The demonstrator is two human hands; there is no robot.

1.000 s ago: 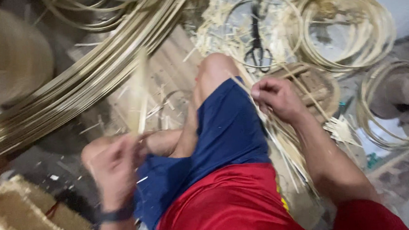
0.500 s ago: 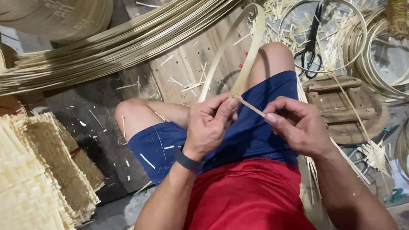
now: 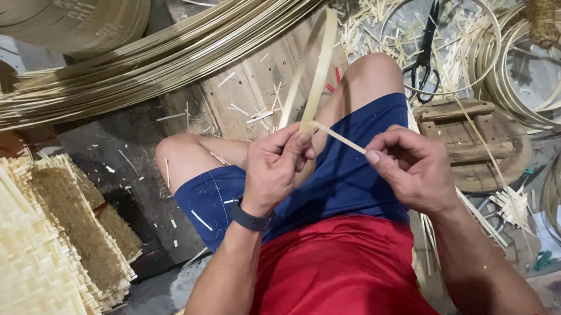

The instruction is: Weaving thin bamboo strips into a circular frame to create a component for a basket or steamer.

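Observation:
I sit with my knees up, in blue shorts and a red shirt. My left hand, with a dark band on its wrist, pinches a flat pale bamboo strip that rises and curves away over my knee. My right hand grips the near end of the same strip, a thin sliver that runs between both hands. The two hands are close together above my lap.
A thick bundle of long bamboo strips crosses the floor at the top. Stacked woven mats lie at the left. Black scissors, bamboo hoops, a low wooden stool and loose shavings lie at the right.
A second ago my hands were apart, the left low at my side. They came together on the strip, and my view has swung left and down over my lap.

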